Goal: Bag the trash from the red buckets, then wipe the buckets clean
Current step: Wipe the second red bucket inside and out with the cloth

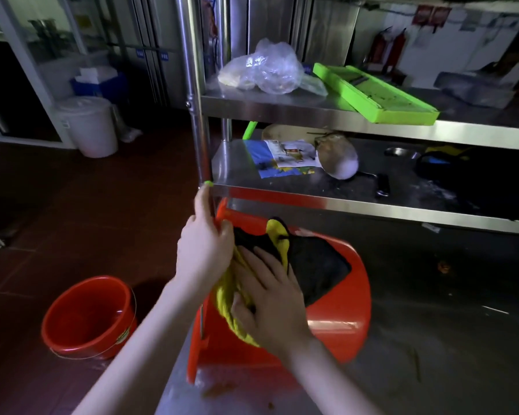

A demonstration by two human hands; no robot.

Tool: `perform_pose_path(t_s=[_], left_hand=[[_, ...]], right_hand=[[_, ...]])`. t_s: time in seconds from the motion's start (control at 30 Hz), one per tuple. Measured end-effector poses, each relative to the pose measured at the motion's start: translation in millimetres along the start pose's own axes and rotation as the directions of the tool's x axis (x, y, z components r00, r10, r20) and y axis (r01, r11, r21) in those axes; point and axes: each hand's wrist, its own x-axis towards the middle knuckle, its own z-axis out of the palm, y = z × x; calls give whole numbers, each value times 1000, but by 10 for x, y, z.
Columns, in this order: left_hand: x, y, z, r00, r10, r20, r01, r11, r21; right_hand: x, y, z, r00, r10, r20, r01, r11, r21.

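Wiping step, tipped bucket [336, 330] where, which way?
— On steel surface [432, 339] under shelf [342, 202], lying on side: rim left, base right. Left hand [204, 253] grips rim, right hand [270, 301] flat, pressing cloth [312, 265] on wall
— Other bucket [87, 319]?
— Floor, left, nearer left hand, untouched

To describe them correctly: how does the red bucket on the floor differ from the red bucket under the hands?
The floor bucket stands upright and untouched; the tilted bucket leans on its side. A cloth lies only on the tilted bucket, pressed by the right hand. Both are red.
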Motion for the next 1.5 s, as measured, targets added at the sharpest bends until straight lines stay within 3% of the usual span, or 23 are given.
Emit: perform_pose_path(t_s=[0.07, 0.13, 0.23, 0.3, 0.4, 0.43, 0.5, 0.63, 0.73, 0.87, 1.0, 1.07, 1.17, 1.3, 1.4, 1.5], left_hand=[[140, 148, 46, 996, -1, 92, -10, 993, 120], [151, 149, 44, 993, -18, 121, 7, 996, 89], [29, -10, -39, 991, 29, 129, -29, 1000, -9], [-95, -91, -81, 991, 63, 121, -52, 995, -88], [-328, -157, -77, 994, 96, 53, -88, 987, -133], [-397, -176, -66, 994, 107, 28, -102, 984, -144], [-484, -199, -52, 992, 123, -6, -123, 978, -166], [-407, -204, -53, 989, 144, -30, -146, 983, -107], [-370, -209, -81, 987, 157, -26, -158, 984, -83], [-402, -258, -74, 986, 154, -67, -160, 983, -86], [-552, -350, -69, 972, 227, -61, -233, 967, -105], [-624, -386, -40, 965, 255, -61, -261, 960, -101], [-643, -419, 17, 964, 254, -83, -261, 959, -106], [-584, -441, 36, 958, 271, -93, -279, 956, -85], [-601, -449, 23, 954, 287, -92, -295, 950, -99], [-673, -519, 31, 958, 270, -99, -281, 951, -131]], right_hand=[[-92, 62, -31, 999, -32, 5, 32, 999, -4], [-119, 230, -130, 999, -32, 19, 33, 999, -23], [-114, 598, -326, 989, 148, -27, -150, 984, -101], [-38, 896, -466, 915, 401, -53, -404, 912, -66], [146, 1206, -577, 728, 682, 74, -682, 731, -33], [205, 1202, -565, 722, 684, 104, -683, 729, -53], [338, 1021, -466, 791, 604, 100, -600, 797, -65], [547, 261, -153, 975, 209, 79, -213, 975, 55], [561, 64, -106, 995, 41, 92, -51, 993, 105], [391, 597, -263, 973, 211, 93, -218, 974, 70], [214, 1262, -491, 819, 565, 94, -565, 824, -35], [257, 1332, -509, 763, 635, 124, -631, 772, -72], [465, 1040, -385, 827, 555, 90, -552, 832, -59], [635, 308, -107, 974, 219, 54, -219, 976, 5], [585, 102, -59, 996, 72, 58, -73, 997, 12], [478, 384, -177, 993, 109, 54, -110, 994, 24]])
